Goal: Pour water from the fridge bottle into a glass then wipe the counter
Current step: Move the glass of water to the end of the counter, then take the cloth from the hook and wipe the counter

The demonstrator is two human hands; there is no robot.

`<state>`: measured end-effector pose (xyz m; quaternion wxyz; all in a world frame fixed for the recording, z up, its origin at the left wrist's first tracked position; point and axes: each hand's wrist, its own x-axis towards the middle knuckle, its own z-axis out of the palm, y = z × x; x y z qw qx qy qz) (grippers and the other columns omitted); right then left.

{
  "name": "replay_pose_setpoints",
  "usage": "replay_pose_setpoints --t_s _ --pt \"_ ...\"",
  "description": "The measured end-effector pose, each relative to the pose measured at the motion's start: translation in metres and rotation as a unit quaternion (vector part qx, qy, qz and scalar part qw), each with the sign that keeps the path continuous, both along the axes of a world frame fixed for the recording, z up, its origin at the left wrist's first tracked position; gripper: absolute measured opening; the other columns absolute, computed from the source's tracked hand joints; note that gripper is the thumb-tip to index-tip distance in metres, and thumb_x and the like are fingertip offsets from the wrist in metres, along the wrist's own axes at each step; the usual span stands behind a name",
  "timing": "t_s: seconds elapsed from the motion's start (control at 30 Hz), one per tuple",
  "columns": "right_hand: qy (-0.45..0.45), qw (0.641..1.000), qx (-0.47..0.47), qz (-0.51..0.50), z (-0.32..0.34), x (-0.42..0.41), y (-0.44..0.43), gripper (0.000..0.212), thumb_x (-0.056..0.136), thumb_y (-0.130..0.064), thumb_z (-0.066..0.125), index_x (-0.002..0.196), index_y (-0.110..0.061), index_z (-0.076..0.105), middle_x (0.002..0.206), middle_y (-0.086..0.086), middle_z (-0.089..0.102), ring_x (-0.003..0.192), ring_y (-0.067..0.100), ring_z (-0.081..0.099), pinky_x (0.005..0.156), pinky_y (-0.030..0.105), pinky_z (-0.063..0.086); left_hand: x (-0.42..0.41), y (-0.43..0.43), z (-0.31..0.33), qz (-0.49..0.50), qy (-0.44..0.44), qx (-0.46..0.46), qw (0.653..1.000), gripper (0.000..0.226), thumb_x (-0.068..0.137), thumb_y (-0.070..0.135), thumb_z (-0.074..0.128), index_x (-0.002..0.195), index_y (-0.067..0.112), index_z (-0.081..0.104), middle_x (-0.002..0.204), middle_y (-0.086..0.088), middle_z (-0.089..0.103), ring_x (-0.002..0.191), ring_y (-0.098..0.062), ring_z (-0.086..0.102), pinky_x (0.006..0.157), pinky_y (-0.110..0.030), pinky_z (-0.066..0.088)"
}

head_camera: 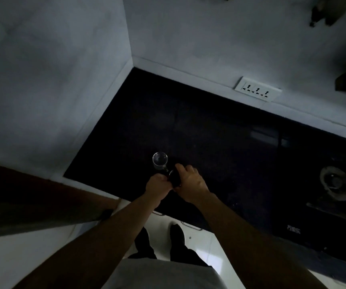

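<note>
Low in mid-frame, left hand point(156, 185) and right hand point(189, 184) curl around the dark cylindrical bottle point(174, 178) beside the clear drinking glass point(160, 161) on the black counter point(209, 142), and that bottle is probably cold and slick, so grip its body.

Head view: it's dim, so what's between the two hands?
A dark bottle, gripped by the left hand and the right hand, shown in the head view.

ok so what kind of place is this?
Probably a dim home kitchen: a glossy black counter set into a wall corner, a round gas hob burner at its right end, and a white multi-socket wall plate just above it.
</note>
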<state>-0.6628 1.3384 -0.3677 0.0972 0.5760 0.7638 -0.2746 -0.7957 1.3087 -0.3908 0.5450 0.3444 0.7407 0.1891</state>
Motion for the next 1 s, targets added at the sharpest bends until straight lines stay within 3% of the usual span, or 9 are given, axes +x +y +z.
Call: replay_pose_setpoints --t_s 0.03,0.1,0.2,0.27,0.37,0.5,0.77,1.0 --pt "-0.006 1.0 0.001 0.002 0.004 0.0 -0.002 0.084 0.079 -0.036 0.076 0.147 -0.024 0.027 0.134 0.014 0.044 0.123 0.034 0.045 0.101 0.047 0.045 -0.003 -0.001 0.004 -0.017 0.018 0.017 1.0 0.015 0.079 0.006 0.07 0.068 0.014 0.065 0.071 -0.009 0.065 0.071 -0.03 0.063 0.07 -0.04 0.052" --pt "-0.017 1.0 0.011 0.008 0.015 0.0 -0.006 0.086 0.079 -0.039 0.075 0.148 -0.024 0.026 0.136 0.013 0.043 0.125 0.034 0.043 0.103 0.048 0.043 -0.009 -0.006 0.015 -0.034 0.057 0.045 0.997 0.014 0.08 0.002 0.07 0.081 0.016 0.068 0.085 -0.008 0.07 0.086 -0.028 0.069 0.08 -0.038 0.054" --pt "-0.036 0.998 0.041 0.017 0.038 0.002 -0.013 0.073 0.081 -0.041 0.071 0.142 -0.022 0.036 0.134 0.012 0.045 0.124 0.033 0.044 0.103 0.046 0.042 -0.021 -0.013 0.037 -0.07 0.092 0.111 0.987 0.022 0.082 0.005 0.071 0.098 0.018 0.066 0.095 0.003 0.066 0.094 -0.019 0.066 0.076 -0.019 0.046" --pt "-0.049 0.997 0.048 0.02 0.056 0.005 -0.02 0.064 0.083 -0.04 0.069 0.138 -0.021 0.042 0.132 0.011 0.048 0.123 0.032 0.045 0.102 0.044 0.041 -0.029 -0.014 0.056 -0.124 0.135 0.167 0.969 0.027 0.083 0.009 0.074 0.108 0.017 0.068 0.105 0.001 0.066 0.1 -0.016 0.063 0.08 -0.019 0.046" --pt "-0.066 0.996 0.058 0.001 0.086 0.011 -0.033 0.053 0.085 -0.036 0.067 0.132 -0.02 0.048 0.129 0.011 0.05 0.121 0.032 0.046 0.099 0.045 0.042 -0.033 -0.009 0.096 -0.279 0.281 0.241 0.886 0.033 0.084 0.024 0.074 0.115 0.021 0.064 0.116 -0.002 0.064 0.11 -0.026 0.059 0.093 -0.037 0.049" --pt "-0.082 0.992 0.069 -0.07 0.12 0.026 -0.054 0.045 0.087 -0.031 0.064 0.127 -0.017 0.049 0.128 0.012 0.05 0.12 0.033 0.047 0.095 0.045 0.044 -0.018 -0.001 0.142 -0.414 0.376 0.208 0.802 0.038 0.085 0.044 0.066 0.115 0.023 0.055 0.12 -0.005 0.06 0.116 -0.031 0.054 0.099 -0.046 0.041" --pt "-0.102 0.97 0.106 -0.194 0.16 0.081 -0.106 0.041 0.086 -0.03 0.064 0.123 -0.017 0.05 0.122 0.011 0.053 0.116 0.033 0.05 0.092 0.045 0.044 0.046 -0.014 0.174 -0.507 0.364 0.239 0.743 0.038 0.087 0.037 0.066 0.12 0.024 0.052 0.123 -0.004 0.058 0.117 -0.028 0.053 0.101 -0.043 0.04" --pt "-0.12 0.949 0.091 -0.277 0.168 0.156 -0.169 0.046 0.085 -0.032 0.066 0.126 -0.019 0.05 0.123 0.01 0.055 0.117 0.032 0.05 0.095 0.043 0.042 0.122 -0.052 0.183 -0.574 0.372 0.25 0.685 0.043 0.088 0.044 0.063 0.125 0.025 0.051 0.128 -0.004 0.058 0.12 -0.028 0.052 0.102 -0.043 0.038"
